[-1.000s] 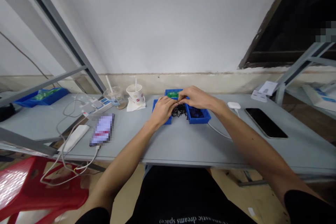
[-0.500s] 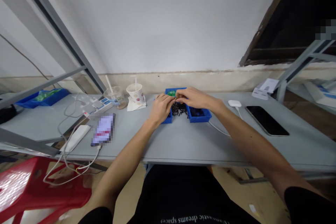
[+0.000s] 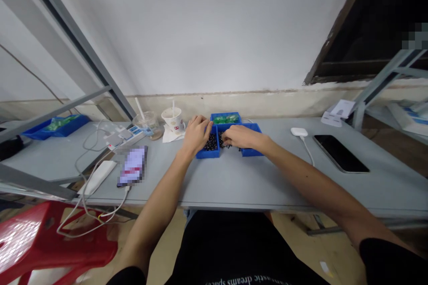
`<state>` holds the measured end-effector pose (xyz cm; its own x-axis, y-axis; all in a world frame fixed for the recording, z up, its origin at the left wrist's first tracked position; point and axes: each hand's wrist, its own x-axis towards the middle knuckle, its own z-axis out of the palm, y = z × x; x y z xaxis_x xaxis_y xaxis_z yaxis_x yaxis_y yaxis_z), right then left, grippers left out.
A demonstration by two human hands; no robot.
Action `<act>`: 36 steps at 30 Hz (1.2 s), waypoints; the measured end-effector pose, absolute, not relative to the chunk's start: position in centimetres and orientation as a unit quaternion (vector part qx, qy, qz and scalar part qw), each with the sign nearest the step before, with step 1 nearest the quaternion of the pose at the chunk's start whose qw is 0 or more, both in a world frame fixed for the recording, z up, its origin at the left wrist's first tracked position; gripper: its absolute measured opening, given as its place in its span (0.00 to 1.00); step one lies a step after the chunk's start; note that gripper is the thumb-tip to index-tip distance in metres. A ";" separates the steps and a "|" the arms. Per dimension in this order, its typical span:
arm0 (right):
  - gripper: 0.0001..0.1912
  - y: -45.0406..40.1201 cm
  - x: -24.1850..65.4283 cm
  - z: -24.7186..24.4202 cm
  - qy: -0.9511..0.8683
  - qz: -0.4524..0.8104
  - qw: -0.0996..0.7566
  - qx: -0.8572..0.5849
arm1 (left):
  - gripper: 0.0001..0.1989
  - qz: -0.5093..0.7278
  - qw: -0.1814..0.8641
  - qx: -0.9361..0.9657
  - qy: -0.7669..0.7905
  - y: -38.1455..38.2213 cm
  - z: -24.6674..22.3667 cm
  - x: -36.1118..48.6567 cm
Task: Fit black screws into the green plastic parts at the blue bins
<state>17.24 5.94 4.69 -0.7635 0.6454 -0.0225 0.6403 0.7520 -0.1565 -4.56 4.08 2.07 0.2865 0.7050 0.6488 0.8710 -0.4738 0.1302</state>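
The right grip (image 3: 241,137) bends, fingers bunched, over slim black pieces (image 3: 228,145) on the worktop (image 3: 227,182); I can't tell if it pinches one. Those peeking out beneath it lie with long axes pointing several ways. The left grip (image 3: 197,134) hovers over a blue bin (image 3: 207,155), its hold hidden from me. Nearest me, below both grips, inverted shirt lettering (image 3: 245,278) reads "dreams space".
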 end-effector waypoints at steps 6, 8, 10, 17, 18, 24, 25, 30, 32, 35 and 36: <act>0.11 5.3 15.9 2.3 -0.937 -0.042 -0.016 -0.346 | 0.23 -0.329 0.112 -0.762 -0.547 4.5 1.7 -4.9; 0.11 5.4 15.8 1.8 -0.941 -0.062 -0.013 -0.333 | 0.22 -0.332 0.108 -0.767 -0.539 4.5 1.5 -4.8; 0.11 5.5 15.7 1.4 -0.943 -0.070 -0.011 -0.326 | 0.22 -0.335 0.104 -0.775 -0.526 4.5 1.4 -4.6; 0.12 5.8 16.0 2.3 -0.945 -0.014 -0.020 -0.326 | 0.17 -0.334 0.077 -0.815 -0.466 3.9 1.6 -3.8; 0.11 5.9 16.2 2.8 -0.945 0.004 -0.016 -0.327 | 0.16 -0.339 0.071 -0.821 -0.455 3.8 1.7 -3.7; 0.06 6.6 18.1 6.5 -0.931 0.099 0.103 -0.336 | 0.16 -0.341 0.038 -0.852 -0.395 3.3 1.7 -3.1; 0.06 6.7 18.4 7.0 -0.928 0.115 0.124 -0.332 | 0.17 -0.337 0.035 -0.855 -0.392 3.3 1.7 -3.0; 0.05 7.3 19.4 7.8 -0.910 0.207 0.204 -0.295 | 0.15 -0.325 0.028 -0.866 -0.378 3.5 1.5 -3.0; 0.05 7.7 19.5 7.5 -0.896 0.255 0.224 -0.287 | 0.14 -0.329 0.027 -0.866 -0.375 3.6 1.6 -3.1; 0.07 8.4 19.4 6.8 -0.870 0.323 0.243 -0.283 | 0.14 -0.334 0.030 -0.865 -0.374 3.7 1.8 -3.1; 0.08 8.5 19.4 6.6 -0.863 0.335 0.248 -0.286 | 0.14 -0.333 0.032 -0.864 -0.376 3.7 1.8 -3.2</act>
<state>19.37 8.52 6.57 -0.7133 0.6594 0.2374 0.3264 0.6123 -0.7201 -3.16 3.65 1.80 0.4957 0.6281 0.5998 0.6711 -0.7154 0.1944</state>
